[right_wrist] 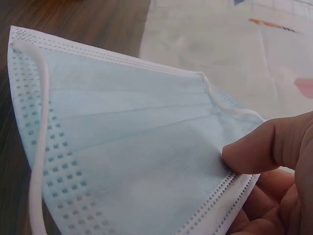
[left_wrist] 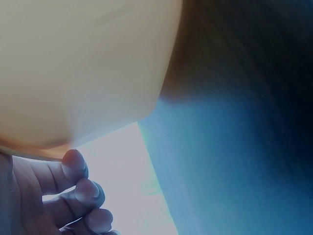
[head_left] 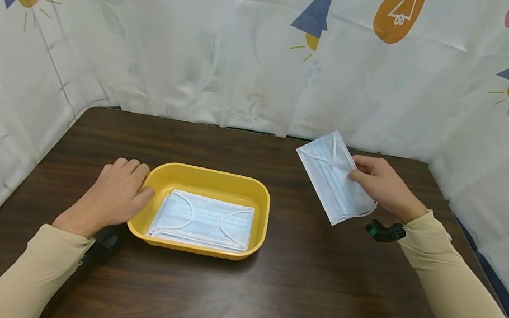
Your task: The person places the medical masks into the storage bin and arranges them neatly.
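A light-blue face mask (head_left: pixel 333 176) is pinched along one long edge by my right hand (head_left: pixel 384 187), above the table right of the tray. In the right wrist view the thumb (right_wrist: pixel 254 149) presses on the face of the mask (right_wrist: pixel 127 122), fingers behind it, and its white ear loops hang at both ends. My left hand (head_left: pixel 117 194) grips the left rim of a yellow plastic tray (head_left: pixel 210 177), thumb over the edge. Left-hand fingertips (left_wrist: pixel 90 191) show curled beside the tray wall (left_wrist: pixel 88 73). Inside the tray lies a stack of face masks (head_left: pixel 205 221), ear loops on top.
The dark wood-grain table (head_left: pixel 259 307) extends in front and to both sides of the tray. A white patterned curtain (head_left: pixel 200 58) hangs along the back and both sides. A dark band (head_left: pixel 385 231) sits at the right wrist.
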{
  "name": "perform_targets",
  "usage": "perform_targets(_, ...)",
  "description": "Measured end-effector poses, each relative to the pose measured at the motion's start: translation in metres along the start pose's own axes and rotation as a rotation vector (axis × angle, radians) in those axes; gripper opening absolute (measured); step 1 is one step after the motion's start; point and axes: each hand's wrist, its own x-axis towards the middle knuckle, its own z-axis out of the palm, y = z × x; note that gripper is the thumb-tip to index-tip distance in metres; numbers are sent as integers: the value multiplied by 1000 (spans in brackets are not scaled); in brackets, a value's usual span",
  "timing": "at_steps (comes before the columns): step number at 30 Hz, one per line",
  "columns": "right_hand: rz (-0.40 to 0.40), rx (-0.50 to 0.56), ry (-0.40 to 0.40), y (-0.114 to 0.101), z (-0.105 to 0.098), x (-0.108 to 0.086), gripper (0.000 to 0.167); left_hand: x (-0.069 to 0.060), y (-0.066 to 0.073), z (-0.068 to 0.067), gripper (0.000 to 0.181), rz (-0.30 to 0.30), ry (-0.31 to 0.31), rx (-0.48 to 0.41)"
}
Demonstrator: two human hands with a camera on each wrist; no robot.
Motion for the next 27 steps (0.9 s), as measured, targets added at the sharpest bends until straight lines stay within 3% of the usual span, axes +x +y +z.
perform_targets(27,-83,48,-85,-50,29,21,41,-1,6,-3,33,11,-8,36)
